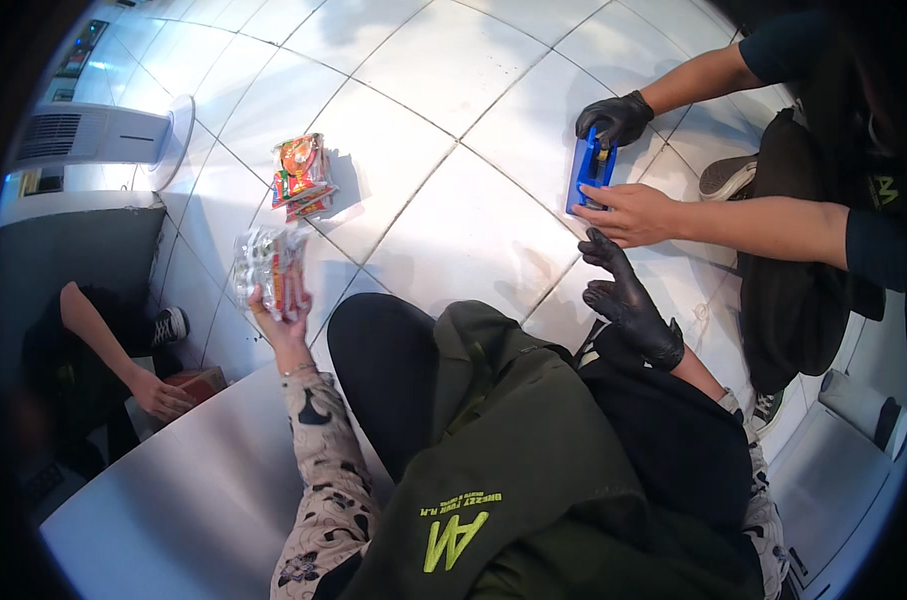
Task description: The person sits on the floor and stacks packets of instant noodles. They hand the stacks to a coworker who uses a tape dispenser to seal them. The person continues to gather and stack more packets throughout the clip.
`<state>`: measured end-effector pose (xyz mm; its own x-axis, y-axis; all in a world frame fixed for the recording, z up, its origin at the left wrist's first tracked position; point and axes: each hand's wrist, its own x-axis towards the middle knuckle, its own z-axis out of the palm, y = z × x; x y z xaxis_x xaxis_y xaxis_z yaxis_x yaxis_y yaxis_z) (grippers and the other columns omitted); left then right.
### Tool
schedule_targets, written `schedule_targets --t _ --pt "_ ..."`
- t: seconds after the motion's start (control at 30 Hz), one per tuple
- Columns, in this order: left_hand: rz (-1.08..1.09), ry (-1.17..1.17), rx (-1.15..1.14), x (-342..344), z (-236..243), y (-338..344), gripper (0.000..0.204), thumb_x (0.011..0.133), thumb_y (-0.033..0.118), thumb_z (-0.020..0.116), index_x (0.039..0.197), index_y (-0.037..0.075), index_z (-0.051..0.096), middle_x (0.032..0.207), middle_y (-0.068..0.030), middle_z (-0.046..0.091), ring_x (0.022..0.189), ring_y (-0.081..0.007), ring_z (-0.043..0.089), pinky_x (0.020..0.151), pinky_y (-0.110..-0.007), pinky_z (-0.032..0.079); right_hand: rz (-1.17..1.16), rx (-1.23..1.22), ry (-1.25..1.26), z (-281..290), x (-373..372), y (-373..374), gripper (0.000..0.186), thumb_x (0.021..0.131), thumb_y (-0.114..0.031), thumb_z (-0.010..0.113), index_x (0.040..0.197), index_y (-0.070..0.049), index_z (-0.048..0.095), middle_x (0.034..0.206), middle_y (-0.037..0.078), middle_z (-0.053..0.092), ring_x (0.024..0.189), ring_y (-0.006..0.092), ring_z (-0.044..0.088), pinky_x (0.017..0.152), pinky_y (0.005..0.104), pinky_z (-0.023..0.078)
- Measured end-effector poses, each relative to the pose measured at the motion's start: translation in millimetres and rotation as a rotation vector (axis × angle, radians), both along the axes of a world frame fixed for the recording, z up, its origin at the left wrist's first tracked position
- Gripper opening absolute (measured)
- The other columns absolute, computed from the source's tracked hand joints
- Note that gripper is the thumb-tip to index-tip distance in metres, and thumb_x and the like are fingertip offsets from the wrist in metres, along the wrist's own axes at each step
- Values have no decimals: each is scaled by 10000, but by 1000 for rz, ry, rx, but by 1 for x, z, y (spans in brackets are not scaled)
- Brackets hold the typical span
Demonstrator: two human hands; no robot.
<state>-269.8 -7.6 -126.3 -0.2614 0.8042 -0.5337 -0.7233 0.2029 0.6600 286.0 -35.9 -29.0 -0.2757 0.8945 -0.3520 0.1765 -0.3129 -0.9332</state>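
My bare left hand [281, 316] is closed on a stack of shiny, clear-and-red plastic packets [269, 262], raised over the tiles and slightly blurred. Just beyond it on the floor lies a small pile of orange and red snack packets [303, 176]. In a black glove, my right hand [628, 305] is held out over my right knee, fingers apart and nothing in it. Close by, a co-worker's gloved hand [616, 118] and bare hand [635, 214] hold a blue tape dispenser [581, 178] on the floor.
White floor tiles [423, 130] spread ahead of me. A white tower fan or cooler [103, 135] stands far left. Another person's hand [161, 396] rests by a reddish-brown box [201, 384] at lower left. The co-worker's shoe [725, 178] is at the right.
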Motion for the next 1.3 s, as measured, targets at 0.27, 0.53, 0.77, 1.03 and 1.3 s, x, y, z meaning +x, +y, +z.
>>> schedule_targets --t 0.27,0.53,0.77,1.03,1.3 --pt "404 219 -411 -90 -70 -13 663 741 545 685 1224 99 596 1236 -85 608 1077 -266 557 832 -427 457 -27 -28 -88 -3 12 -3 646 922 -174 685 1471 -70 360 1487 123 439 1329 236 443 976 372 466" --pt "461 1603 -458 -9 -37 -14 726 768 345 836 1290 -28 494 1377 -212 489 1266 -348 481 981 -468 443 -50 12 -110 -1 3 0 557 932 -176 677 1423 -83 431 1442 94 504 1282 224 489 965 365 462" --pt "-78 458 -303 79 -14 136 1155 724 602 797 1525 160 91 1392 -195 470 1279 -373 459 987 -617 366 -36 -44 -136 6 1 6 510 938 -245 663 1387 -86 481 1416 97 540 1259 247 518 936 376 473" --pt "-290 655 -349 32 -51 215 517 755 485 805 1122 159 639 984 -41 670 786 -181 641 676 -355 475 -41 -57 -216 -2 11 5 496 933 -286 658 1366 -86 520 1322 126 589 1171 276 570 895 389 494" --pt "-1015 678 26 161 -47 171 783 702 204 894 1318 -58 487 1176 -128 628 1070 -181 617 920 -310 525 153 -135 -209 -11 -15 31 649 916 -274 687 1465 -94 391 1402 103 491 1254 215 510 981 347 450"
